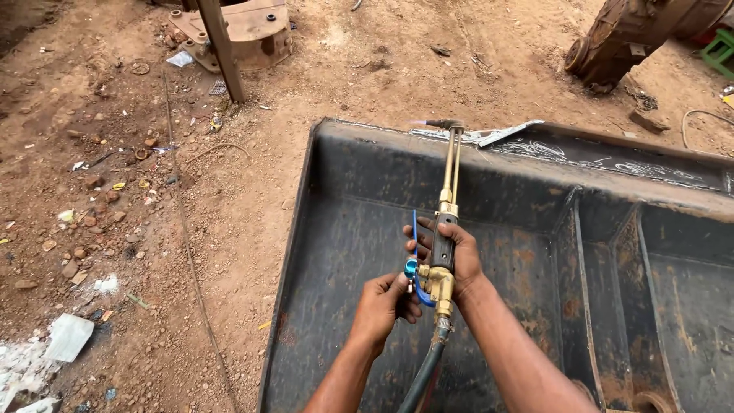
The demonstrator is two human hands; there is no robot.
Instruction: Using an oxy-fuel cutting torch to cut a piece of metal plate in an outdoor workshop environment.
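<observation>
Right now the right hand (453, 248) is clenched round the black grip of the cutting torch (446, 222), thumb side toward 9 o'clock. The left hand (388, 302) sits just at 7 o'clock of it, fingertips pinched on the blue valve knob (411, 267) at the brass valve body (438, 281). Twin brass tubes run toward 12 o'clock to the torch tip (446, 123), which hangs over the far rim of the steel excavator bucket (359, 206); a faint pale flame seems to show at 9 o'clock of the tip, hard to be sure. A dark hose (422, 375) trails off toward 6 o'clock between the forearms.

Judgement: valve adjusting looks in hand. To do it well, turn the knob in small amounts and keep the right grip firm so the tip does not swing. Eyes on the tip, not the knob. Keep the hose slack and away from the rim. Dirt ground (153, 229) at 9 o'clock carries scrap and litter, well apart.
</observation>
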